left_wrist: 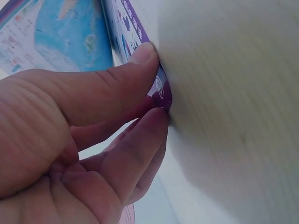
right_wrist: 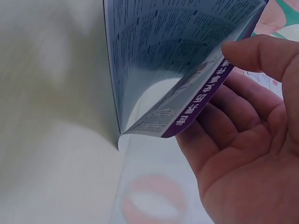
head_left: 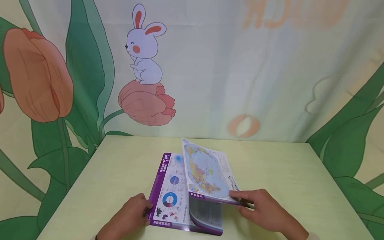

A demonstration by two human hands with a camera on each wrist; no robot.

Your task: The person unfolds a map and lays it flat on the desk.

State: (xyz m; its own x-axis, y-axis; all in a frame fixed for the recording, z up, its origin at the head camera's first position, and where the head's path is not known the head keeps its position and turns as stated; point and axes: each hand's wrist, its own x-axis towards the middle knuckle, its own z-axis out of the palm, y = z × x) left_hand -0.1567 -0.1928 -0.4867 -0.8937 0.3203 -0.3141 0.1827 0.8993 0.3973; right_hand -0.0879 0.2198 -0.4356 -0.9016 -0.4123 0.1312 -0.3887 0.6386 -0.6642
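A folded world map with purple borders lies partly unfolded near the table's front. Its left panel, printed with charts and small coloured shapes, rests on the table. At that panel's lower left edge, my left hand pinches the purple border, thumb on top and fingers against the edge. My right hand pinches the raised panel by its lower right corner, holding it tilted above the rest. Below this, a curved fold of printed text shows in the right wrist view; the map's other layers are partly hidden.
The map lies on a pale yellow-green table. Behind the table's back edge hangs a curtain printed with tulips, leaves and a white rabbit.
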